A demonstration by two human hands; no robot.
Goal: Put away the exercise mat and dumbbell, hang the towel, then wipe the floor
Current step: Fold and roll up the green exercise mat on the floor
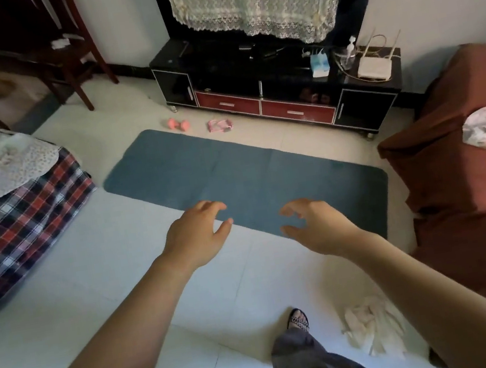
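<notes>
On the floor (66, 323) the mat (244, 180) is lying flat with dumbbell (178, 124) and towel (219, 124) just beyond it, both hands (194, 239) (318, 226) reaching out, fingers spread and empty, so nothing's done yet.

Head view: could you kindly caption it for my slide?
Both open hands, left and right, reach toward the unrolled blue exercise mat.

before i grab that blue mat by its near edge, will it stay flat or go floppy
Probably floppy: the blue mat lies thin and flat on the tile floor and shows fold creases across it, so it likely bends and sags when lifted. It looks light for its area. Both hands, left hand and right hand, are open above its near edge, so rolling or folding should suit it.
</notes>
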